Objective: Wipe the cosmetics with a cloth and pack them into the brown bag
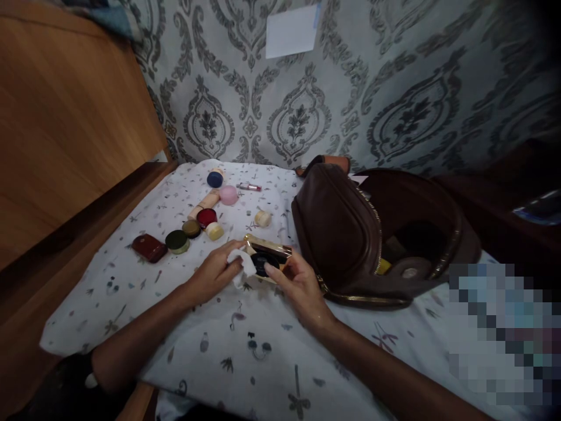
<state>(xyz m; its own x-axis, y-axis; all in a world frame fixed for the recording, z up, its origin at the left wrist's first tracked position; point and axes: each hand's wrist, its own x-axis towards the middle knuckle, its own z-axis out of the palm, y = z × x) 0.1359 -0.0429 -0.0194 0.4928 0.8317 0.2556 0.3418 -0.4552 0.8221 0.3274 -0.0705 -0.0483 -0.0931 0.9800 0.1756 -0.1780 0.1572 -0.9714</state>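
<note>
An open gold-edged makeup compact (pixel 270 249), with a mirror in its lid and a black round part inside, is held up over the cloth. My right hand (pixel 304 292) grips it from the right, thumb over the black part. Pinched in my left hand (pixel 217 272) is a crumpled white tissue (pixel 241 261), pressed against the compact's left side. A cream-coloured jar (pixel 263 218) stands just behind the compact. To the right, close to my right hand, lies a brown leather bag (pixel 335 234) with its zip undone.
Left of centre sit a dark red pouch (pixel 149 248), a green-lidded jar (pixel 177 241), a red-lidded jar (pixel 207 218), a peach tube (pixel 205 203), a pink jar (pixel 228 195), a blue-lidded jar (pixel 214 178) and a lip gloss (pixel 249 187). A wooden cabinet (pixel 74 99) borders the left.
</note>
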